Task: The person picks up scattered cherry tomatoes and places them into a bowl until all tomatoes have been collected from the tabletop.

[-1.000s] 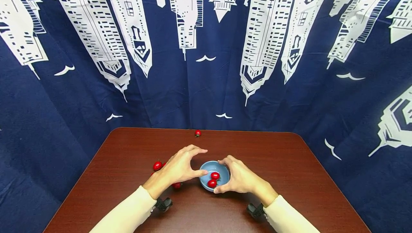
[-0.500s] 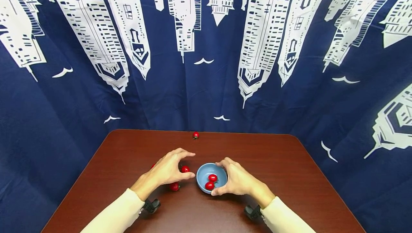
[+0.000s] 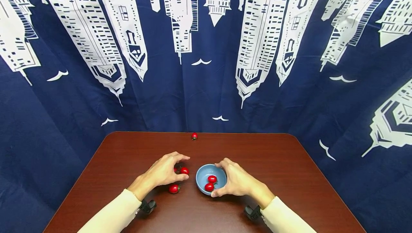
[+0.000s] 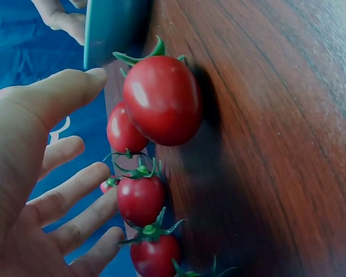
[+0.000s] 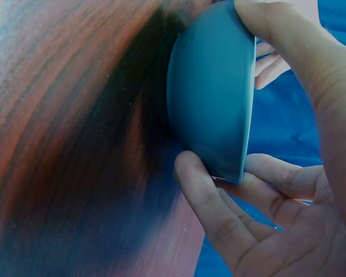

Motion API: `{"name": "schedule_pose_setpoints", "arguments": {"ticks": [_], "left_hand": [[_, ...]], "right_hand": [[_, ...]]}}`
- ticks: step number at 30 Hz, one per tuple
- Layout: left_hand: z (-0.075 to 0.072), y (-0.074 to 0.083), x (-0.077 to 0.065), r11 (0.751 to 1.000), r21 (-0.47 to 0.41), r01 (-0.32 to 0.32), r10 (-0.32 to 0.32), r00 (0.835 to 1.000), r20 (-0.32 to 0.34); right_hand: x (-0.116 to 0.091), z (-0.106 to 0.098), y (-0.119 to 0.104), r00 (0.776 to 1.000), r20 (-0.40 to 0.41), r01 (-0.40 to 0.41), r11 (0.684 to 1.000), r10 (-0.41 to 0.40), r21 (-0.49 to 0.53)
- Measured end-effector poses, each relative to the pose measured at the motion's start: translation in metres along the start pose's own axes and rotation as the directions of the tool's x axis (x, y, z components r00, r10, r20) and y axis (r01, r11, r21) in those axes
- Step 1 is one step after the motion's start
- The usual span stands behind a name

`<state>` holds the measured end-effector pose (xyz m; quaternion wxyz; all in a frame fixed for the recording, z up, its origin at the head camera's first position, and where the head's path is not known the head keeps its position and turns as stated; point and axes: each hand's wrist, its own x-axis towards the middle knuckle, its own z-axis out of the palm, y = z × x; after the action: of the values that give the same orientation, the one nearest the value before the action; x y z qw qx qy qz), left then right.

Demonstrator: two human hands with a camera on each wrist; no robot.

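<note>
My right hand (image 3: 239,179) holds the small blue bowl (image 3: 202,176) at its right side, thumb at the near rim and fingers curved round the far side. Two red cherry tomatoes (image 3: 212,179) lie inside the bowl. To the left, my left hand (image 3: 159,171) hovers among loose tomatoes, thumb and fingers apart with nothing between them. One tomato (image 3: 184,170) shows just off its thumb, and another tomato (image 3: 174,189) lies nearer the body. In the left wrist view, several tomatoes with green stems sit in a row, the largest tomato (image 4: 162,101) close to the thumb tip.
A lone tomato (image 3: 194,136) lies at the far edge of the brown wooden table (image 3: 264,147). Behind the table hangs a dark blue curtain (image 3: 167,108) with white building prints. Both wrists carry small dark cameras.
My left hand has drawn back left from over the bowl's rim to the loose tomatoes, uncovering some of them. The right hand keeps its hold on the bowl.
</note>
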<state>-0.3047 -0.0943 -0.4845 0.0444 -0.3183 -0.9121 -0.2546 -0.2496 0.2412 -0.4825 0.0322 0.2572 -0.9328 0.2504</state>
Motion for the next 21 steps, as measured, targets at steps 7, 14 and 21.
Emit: {"name": "schedule_pose_setpoints", "arguments": {"ticks": [7,14,21], "left_hand": [[0.0054,-0.0007,0.0036,1.0,0.009,-0.028,0.028,1.0,0.006],[0.008,-0.0011,0.003,0.999,0.023,-0.042,0.042,0.999,-0.009],[0.009,-0.0045,-0.0017,0.998,0.029,-0.061,0.061,0.998,0.0]], "right_hand": [[0.0006,-0.0023,0.0005,1.0,-0.012,0.004,1.0,-0.004,-0.008],[0.0002,-0.0044,-0.0008,1.0,-0.011,-0.003,1.0,0.003,-0.017],[0.0001,0.0023,-0.0005,1.0,-0.001,0.004,1.0,-0.004,-0.007]]}}
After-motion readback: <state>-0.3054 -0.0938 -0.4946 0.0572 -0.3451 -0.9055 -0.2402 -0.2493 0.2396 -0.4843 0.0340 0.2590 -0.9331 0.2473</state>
